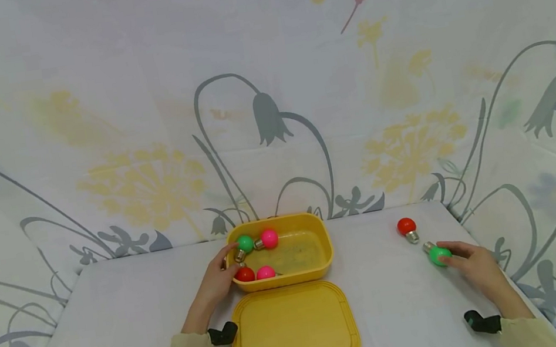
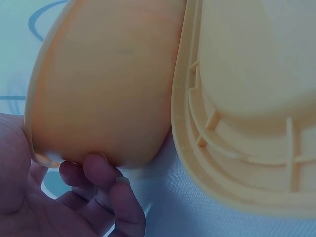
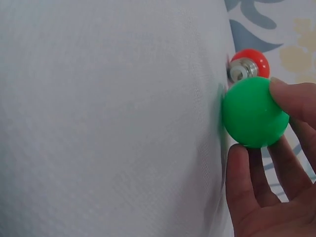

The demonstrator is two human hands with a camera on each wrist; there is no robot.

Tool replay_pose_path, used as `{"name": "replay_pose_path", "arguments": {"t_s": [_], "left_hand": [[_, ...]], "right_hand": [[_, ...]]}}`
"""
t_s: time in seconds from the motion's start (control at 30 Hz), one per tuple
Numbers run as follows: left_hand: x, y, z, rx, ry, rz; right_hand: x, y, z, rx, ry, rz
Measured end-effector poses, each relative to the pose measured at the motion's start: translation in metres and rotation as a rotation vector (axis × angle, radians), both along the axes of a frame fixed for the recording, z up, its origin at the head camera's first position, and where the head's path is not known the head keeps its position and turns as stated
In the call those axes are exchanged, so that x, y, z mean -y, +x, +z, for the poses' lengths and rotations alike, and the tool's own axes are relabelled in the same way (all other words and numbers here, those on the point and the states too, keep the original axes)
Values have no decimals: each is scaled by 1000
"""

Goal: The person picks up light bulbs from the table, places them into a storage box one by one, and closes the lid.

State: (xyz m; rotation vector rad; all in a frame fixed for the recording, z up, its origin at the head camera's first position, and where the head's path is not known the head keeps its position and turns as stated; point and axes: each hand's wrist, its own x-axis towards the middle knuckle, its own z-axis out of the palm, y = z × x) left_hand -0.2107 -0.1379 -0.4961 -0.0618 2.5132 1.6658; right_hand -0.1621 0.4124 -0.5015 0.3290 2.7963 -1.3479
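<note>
My left hand [image 1: 216, 280] grips the left end of a yellow plastic box [image 1: 324, 244]. In the left wrist view, its curled fingers [image 2: 101, 170] press against the outside of the box wall. Inside the box lie a green bulb [image 1: 245, 243], a red bulb [image 1: 245, 274] and two pink bulbs, one pink bulb [image 1: 269, 238] at the back and another pink bulb [image 1: 266, 272] near the front wall. Over at the right, my right hand [image 1: 475, 270] pinches a green light bulb [image 3: 254, 112] between thumb and fingers, its metal base pointing away. Just beyond it lies a red bulb [image 1: 406, 226] on the cloth.
A yellow lid [image 1: 295, 334] lies flat in front of the box, close to its front wall. White cloth [image 1: 380, 289] covers the table. Behind and at both sides stands a flower-patterned curtain [image 1: 269, 32], close to the right hand.
</note>
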Motion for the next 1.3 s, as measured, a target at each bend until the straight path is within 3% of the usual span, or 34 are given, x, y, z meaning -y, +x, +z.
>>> {"name": "replay_pose_path", "arguments": {"t_s": [0.6, 1.3], "left_hand": [[0, 0, -1, -4, -5, 1], [-1, 1, 1, 32, -5, 19]], "right_hand": [[1, 4, -3, -15, -20, -34], [5, 6, -2, -32, -30, 16]]}}
